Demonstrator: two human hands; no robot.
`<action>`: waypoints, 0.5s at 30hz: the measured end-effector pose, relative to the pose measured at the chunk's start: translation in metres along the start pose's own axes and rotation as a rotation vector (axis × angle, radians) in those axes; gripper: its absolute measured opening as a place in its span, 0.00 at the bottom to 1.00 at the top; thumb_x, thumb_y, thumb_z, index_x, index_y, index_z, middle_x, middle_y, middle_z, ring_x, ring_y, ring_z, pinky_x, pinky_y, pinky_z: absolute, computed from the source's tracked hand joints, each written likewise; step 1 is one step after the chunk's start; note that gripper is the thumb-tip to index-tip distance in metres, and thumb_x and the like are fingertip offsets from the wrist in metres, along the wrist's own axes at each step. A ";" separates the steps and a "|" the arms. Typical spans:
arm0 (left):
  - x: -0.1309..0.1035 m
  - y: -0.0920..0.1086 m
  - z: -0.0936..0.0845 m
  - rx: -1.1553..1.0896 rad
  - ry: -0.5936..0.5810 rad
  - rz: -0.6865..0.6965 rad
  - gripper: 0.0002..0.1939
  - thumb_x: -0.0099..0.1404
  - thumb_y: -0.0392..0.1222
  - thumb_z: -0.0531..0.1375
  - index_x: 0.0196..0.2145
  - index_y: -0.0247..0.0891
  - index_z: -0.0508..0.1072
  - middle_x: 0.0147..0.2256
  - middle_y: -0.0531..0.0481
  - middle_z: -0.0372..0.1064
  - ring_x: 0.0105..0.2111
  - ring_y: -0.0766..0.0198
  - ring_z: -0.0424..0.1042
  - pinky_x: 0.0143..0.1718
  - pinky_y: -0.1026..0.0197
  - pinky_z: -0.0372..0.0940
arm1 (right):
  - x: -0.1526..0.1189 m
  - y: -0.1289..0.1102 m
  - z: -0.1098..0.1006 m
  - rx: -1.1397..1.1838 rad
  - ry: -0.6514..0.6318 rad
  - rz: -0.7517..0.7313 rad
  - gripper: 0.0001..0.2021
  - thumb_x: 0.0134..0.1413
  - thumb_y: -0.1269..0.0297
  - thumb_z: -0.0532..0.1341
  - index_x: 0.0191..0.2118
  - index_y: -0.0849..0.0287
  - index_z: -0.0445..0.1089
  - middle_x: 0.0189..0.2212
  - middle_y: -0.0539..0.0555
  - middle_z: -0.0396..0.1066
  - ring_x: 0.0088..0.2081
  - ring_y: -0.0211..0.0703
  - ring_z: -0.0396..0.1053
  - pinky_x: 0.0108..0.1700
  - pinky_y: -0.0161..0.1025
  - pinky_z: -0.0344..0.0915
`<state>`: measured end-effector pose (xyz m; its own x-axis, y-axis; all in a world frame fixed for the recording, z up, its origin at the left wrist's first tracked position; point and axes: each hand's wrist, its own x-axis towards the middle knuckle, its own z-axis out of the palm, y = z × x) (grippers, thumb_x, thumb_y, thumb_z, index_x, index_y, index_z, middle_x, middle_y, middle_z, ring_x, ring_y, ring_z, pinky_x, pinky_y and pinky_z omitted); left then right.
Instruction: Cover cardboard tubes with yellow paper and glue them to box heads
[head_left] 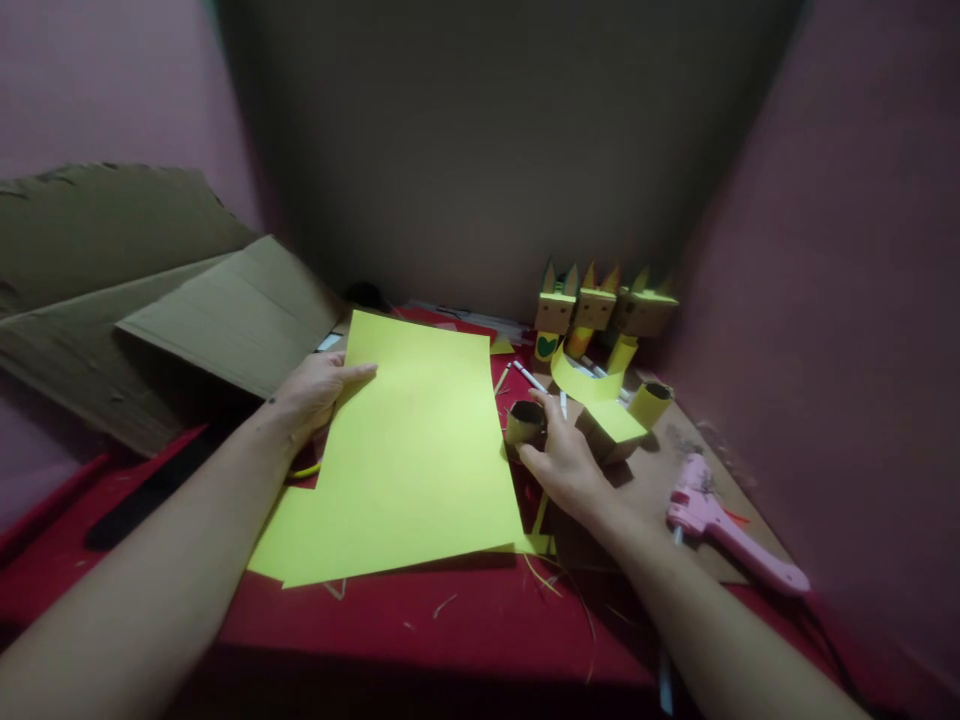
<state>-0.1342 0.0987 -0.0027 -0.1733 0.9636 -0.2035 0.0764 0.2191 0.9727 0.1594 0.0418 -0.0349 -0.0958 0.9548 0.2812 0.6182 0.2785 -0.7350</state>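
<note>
A large yellow sheet of paper slants above the red table, its left edge pinched by my left hand with the thumb lying on top. Under its lower left corner lies another yellow sheet. To the right of the paper, my right hand has its thumb and fingers around a short cardboard tube, whose dark open end faces up. The fingers behind the tube are partly hidden. Just beyond this hand lie a white pen and a cardboard box with a yellow top.
Three cardboard figures with pointed ears stand at the back right. A yellow-wrapped tube stands on a cardboard sheet. A pink glue gun lies at the right. Large cardboard pieces lean at the left. Paper scraps dot the red cloth.
</note>
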 end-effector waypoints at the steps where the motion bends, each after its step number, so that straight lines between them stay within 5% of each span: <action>1: 0.000 -0.001 0.000 0.006 -0.011 -0.004 0.18 0.68 0.45 0.60 0.53 0.36 0.68 0.52 0.43 0.68 0.46 0.54 0.72 0.45 0.47 0.71 | 0.000 0.001 0.000 -0.003 0.006 0.008 0.33 0.45 0.71 0.57 0.61 0.62 0.58 0.48 0.64 0.71 0.47 0.57 0.71 0.50 0.54 0.67; 6: 0.005 -0.006 -0.002 0.046 -0.040 -0.022 0.18 0.68 0.45 0.60 0.53 0.36 0.69 0.51 0.43 0.68 0.46 0.54 0.72 0.45 0.47 0.71 | 0.005 0.004 -0.005 0.050 0.115 0.016 0.31 0.43 0.72 0.58 0.58 0.58 0.62 0.45 0.59 0.73 0.44 0.53 0.72 0.47 0.50 0.68; 15: 0.005 -0.007 -0.002 0.052 -0.068 0.017 0.18 0.68 0.45 0.60 0.53 0.36 0.69 0.51 0.43 0.69 0.46 0.54 0.72 0.45 0.47 0.71 | 0.037 0.001 -0.005 -0.142 0.175 0.042 0.33 0.47 0.72 0.58 0.62 0.65 0.57 0.47 0.68 0.73 0.48 0.62 0.72 0.49 0.56 0.67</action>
<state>-0.1373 0.1014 -0.0105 -0.1046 0.9751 -0.1957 0.1302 0.2085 0.9693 0.1598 0.0771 -0.0219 0.0616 0.9294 0.3639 0.7236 0.2096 -0.6577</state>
